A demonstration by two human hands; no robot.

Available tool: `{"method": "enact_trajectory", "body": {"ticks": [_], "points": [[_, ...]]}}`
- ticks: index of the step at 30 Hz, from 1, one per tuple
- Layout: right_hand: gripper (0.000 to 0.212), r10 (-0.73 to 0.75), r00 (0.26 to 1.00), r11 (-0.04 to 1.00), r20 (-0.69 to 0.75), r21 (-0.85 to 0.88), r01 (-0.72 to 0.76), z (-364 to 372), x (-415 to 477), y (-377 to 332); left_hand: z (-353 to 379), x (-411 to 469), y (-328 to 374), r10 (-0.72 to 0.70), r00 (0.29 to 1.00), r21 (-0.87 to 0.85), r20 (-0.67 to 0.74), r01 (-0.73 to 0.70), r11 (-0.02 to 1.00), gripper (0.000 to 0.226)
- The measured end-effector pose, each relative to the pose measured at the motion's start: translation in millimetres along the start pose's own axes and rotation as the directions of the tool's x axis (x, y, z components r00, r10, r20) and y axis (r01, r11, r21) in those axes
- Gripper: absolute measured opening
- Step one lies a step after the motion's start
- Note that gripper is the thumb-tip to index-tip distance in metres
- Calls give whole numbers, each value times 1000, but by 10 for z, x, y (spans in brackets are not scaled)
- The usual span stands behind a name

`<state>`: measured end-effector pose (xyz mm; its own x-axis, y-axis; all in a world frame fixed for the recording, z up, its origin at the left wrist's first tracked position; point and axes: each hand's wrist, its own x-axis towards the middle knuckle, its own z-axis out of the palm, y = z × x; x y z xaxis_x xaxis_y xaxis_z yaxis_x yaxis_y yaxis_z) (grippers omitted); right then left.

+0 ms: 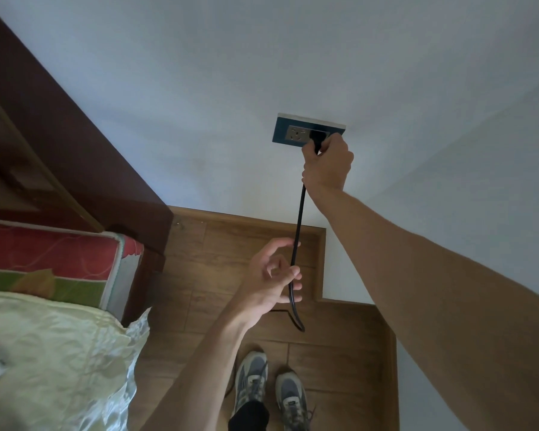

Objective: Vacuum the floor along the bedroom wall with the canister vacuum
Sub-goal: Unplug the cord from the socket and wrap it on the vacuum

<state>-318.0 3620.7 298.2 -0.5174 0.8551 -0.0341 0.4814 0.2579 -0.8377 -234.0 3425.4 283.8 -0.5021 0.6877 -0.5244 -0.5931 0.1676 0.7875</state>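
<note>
A dark wall socket plate point(288, 132) sits on the white wall point(231, 73). My right hand point(327, 164) grips a black plug point(318, 139) at the right outlet of that plate. From the plug a black power cord point(298, 231) hangs down towards the wooden floor point(218, 253). My left hand point(273, 279) is lower, fingers loosely curled beside the cord, fingertips touching it. The canister vacuum is not in view.
A bed with a red and green mattress point(53, 262) and pale crumpled bedding point(59, 362) fills the lower left. Its dark wooden headboard point(59, 144) runs along the wall. A wood skirting board point(324, 262) lines the wall. My two shoes point(271, 387) stand on the floor below.
</note>
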Motion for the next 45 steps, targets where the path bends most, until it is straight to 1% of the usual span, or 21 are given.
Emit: {"method": "enact_trajectory", "body": {"ticks": [2, 4, 5, 8, 11, 13, 15, 19, 22, 25, 28, 31, 34, 40, 45], "points": [[27, -40, 997, 999, 61, -25, 42, -78, 9, 15, 3, 17, -25, -5, 1000, 3, 9, 5, 1000, 45], [22, -80, 991, 994, 109, -59, 87, -198, -39, 134, 19, 13, -74, -33, 999, 93, 31, 30, 995, 45], [21, -76, 991, 993, 114, -76, 85, -278, -102, 235, 30, -16, -119, -65, 997, 146, 48, 57, 988, 45], [33, -38, 993, 994, 114, -95, 49, -505, -332, 589, 60, -159, -290, -166, 983, 188, 75, 150, 971, 43], [35, -25, 994, 995, 110, -89, 35, -544, -429, 686, 61, -235, -395, -184, 982, 186, 43, 173, 967, 43], [35, -32, 994, 998, 108, -46, 37, -505, -445, 612, 69, -248, -420, -176, 984, 189, 31, 167, 968, 43], [33, -45, 992, 999, 115, -18, 47, -486, -457, 531, 82, -276, -422, -158, 987, 188, 28, 150, 971, 44], [19, -82, 988, 997, 130, -5, 83, -513, -488, 424, 142, -385, -390, -109, 994, 166, -6, 108, 980, 44], [18, -134, 975, 991, 175, 12, 134, -593, -547, 316, 258, -508, -374, -71, 997, 164, -27, 74, 984, 44], [17, -238, 941, 970, 239, 17, 241, -764, -623, 103, 419, -643, -356, -18, 999, 194, -45, 26, 981, 44], [16, -325, 907, 945, 270, 44, 325, -966, -672, -199, 635, -788, -270, 75, 994, 192, -81, -58, 980, 46], [21, -378, 882, 926, 282, 102, 364, -1144, -756, -511, 867, -1006, -138, 140, 982, 167, -127, -118, 979, 47], [23, -402, 859, 915, 317, 163, 368, -1262, -908, -809, 989, -1278, 0, 176, 970, 169, -165, -148, 974, 47], [23, -474, 810, 880, 345, 202, 430, -1352, -1306, -1509, 935, -1842, 351, 250, 931, 248, -264, -185, 951, 46], [25, -568, 712, 821, 414, 216, 529, -1333, -1643, -2078, 792, -2290, 592, 325, 888, 219, -325, -263, 939, 39]]}}
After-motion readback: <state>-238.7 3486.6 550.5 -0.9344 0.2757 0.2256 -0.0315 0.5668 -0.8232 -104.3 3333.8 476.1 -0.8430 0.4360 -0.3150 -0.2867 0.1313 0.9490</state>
